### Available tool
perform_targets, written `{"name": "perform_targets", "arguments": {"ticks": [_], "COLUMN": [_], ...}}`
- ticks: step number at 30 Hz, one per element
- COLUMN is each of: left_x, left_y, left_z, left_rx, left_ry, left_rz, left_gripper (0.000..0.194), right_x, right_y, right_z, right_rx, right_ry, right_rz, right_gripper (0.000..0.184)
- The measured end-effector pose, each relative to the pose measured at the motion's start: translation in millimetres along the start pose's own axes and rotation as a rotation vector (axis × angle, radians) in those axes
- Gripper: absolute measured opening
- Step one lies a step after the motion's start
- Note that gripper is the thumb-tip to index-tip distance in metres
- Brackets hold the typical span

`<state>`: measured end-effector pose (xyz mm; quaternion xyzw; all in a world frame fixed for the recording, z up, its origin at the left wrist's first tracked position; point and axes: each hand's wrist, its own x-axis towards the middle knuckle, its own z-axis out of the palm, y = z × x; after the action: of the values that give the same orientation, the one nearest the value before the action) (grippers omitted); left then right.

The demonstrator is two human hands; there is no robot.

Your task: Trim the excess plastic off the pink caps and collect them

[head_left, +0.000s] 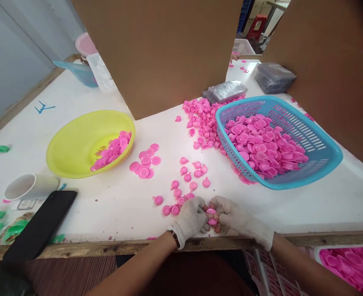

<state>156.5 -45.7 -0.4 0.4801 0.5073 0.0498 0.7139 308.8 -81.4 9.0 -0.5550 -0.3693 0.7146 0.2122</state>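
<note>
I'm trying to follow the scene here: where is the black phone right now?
In the head view, the black phone lies at lower left, across the table's wooden edge, beside the white cup.

head camera | above the table (107, 218) | facing forward and down (quite close)

A small, round, glossy pink plastic piece (211, 216) lies pinched between the fingertips of both gloved hands, just above the counter's near edge.
</note>
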Motion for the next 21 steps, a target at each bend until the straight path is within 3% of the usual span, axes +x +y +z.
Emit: {"name": "perform_targets", "arguments": {"ticks": [4, 11, 17, 21], "left_x": [-3, -5, 1, -8], "left_y": [-8, 1, -8, -12], "left_z": [2.7, 4.3, 4.8, 7.2], "left_rx": [0.066, 0.081, 0.243, 0.335], "left_ry": [0.079, 0.084, 0.168, 0.19], "left_rz": [0.102, 0.075, 0.15, 0.234], "left_gripper": [0.009, 0.008, 0.004, 0.01], "right_x": [-8, -1, 0, 1], "right_y": [0, -9, -7, 2], "right_z": [2, -2, 6, 16], "right_rx": [0.091, 0.141, 0.159, 0.074], "right_ry": [-0.03, -0.074, -0.012, 0.034], "right_rz": [-0.008, 0.204, 0.152, 0.097], "right_gripper": [0.032, 0.041, 0.047, 0.04]}}
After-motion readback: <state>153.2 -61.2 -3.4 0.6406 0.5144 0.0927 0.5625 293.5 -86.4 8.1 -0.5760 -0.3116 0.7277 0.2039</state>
